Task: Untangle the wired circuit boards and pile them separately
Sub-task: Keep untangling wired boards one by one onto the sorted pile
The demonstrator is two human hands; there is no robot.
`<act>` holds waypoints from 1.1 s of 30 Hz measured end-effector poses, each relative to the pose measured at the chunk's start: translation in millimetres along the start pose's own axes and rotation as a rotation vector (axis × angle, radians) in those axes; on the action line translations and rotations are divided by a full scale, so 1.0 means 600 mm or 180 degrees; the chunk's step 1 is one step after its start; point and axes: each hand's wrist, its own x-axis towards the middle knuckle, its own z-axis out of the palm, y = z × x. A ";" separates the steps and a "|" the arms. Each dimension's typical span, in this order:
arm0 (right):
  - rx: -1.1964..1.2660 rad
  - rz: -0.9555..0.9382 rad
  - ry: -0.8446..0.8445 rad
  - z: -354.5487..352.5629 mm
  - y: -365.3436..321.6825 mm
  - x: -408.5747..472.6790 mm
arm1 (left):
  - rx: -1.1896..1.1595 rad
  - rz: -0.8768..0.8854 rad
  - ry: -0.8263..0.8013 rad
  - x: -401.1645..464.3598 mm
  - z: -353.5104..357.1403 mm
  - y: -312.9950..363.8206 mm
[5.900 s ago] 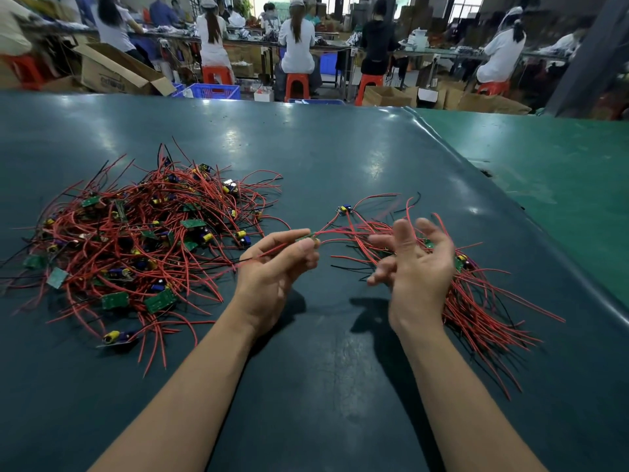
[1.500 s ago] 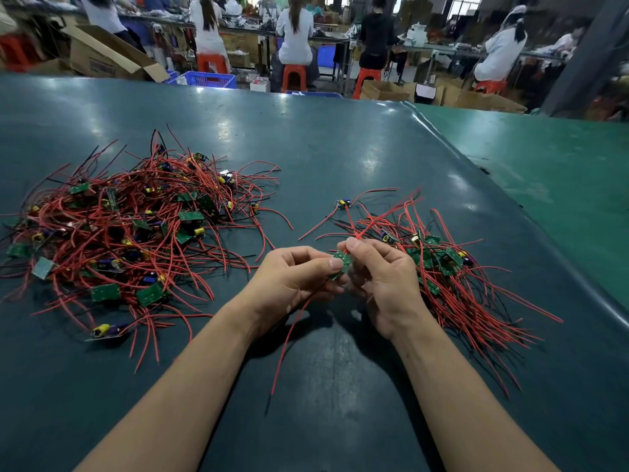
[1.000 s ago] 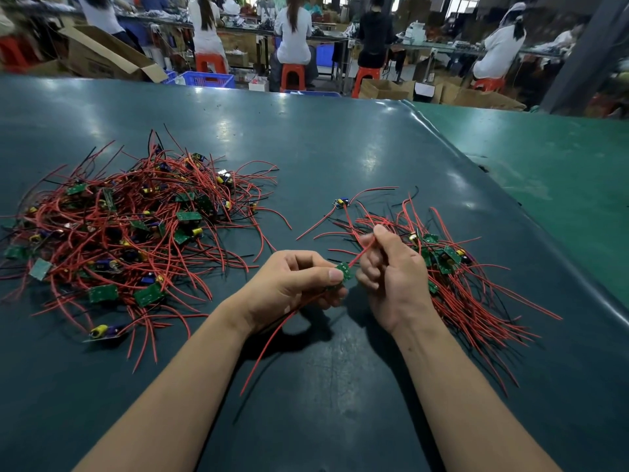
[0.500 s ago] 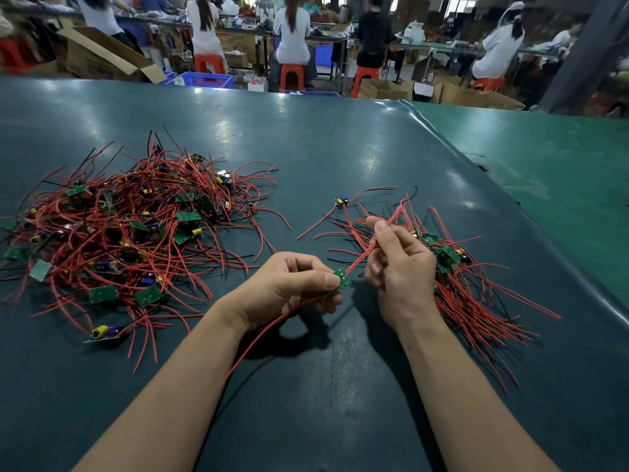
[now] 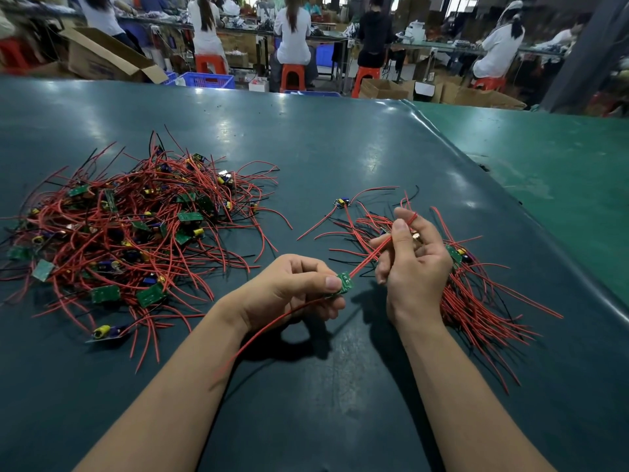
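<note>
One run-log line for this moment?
left hand pinches board | right hand pulls its red wire | tangled pile left

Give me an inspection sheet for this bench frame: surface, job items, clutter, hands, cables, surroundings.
Surface: dark green table mat, glossy with light glare; a lighter green table adjoins on the right.
Job's things: tangled pile of wired boards on the left; sorted pile on the right, wires lying roughly parallel; one green board held above the mat.
Clutter: nothing seen.
Hands: left hand pinches the board; right hand holds its red wire, looped over the index finger.
Cables: a second red lead hangs from the board toward the left forearm.
Surroundings: seated workers, orange stools, cardboard boxes, blue crate.
</note>
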 end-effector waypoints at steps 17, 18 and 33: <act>-0.0160 0.0991 -0.1695 0.020 0.006 -0.039 | -0.1880 0.0717 0.0175 -0.002 -0.009 0.016; -0.0097 0.1075 -0.1737 0.022 0.003 -0.041 | -0.1952 0.0749 0.0239 -0.001 -0.008 0.015; 0.0491 0.1060 -0.0640 0.022 -0.004 -0.025 | -0.0831 0.0575 0.0898 0.023 0.013 -0.007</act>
